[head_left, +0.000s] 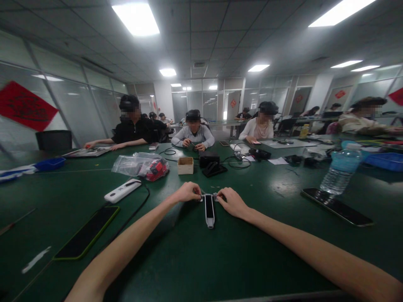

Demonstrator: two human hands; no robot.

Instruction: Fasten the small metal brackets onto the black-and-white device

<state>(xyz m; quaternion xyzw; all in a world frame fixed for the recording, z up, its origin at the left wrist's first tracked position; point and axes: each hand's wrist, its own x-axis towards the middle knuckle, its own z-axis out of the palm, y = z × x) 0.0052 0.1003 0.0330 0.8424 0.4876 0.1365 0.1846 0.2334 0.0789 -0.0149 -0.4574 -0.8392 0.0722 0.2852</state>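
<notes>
A narrow device [209, 212] with a black middle and a white rim lies on the green table, its length pointing toward me. Small pale pieces stick out on both sides of its far end. My left hand [189, 192] is closed, its thumb and fingers pinching the left side piece. On the opposite side, my right hand [231, 201] is closed in a pinch at the right side piece. The fingertips partly hide these small pieces, so their exact kind cannot be made out.
Just beyond my hands stand a small cardboard box [185, 165] and a black object [209, 160]. A white power strip [122, 191], a green-edged phone [90, 233] and a plastic bag [141, 165] lie left. Right are a water bottle [341, 167] and another phone [336, 207]. People sit opposite.
</notes>
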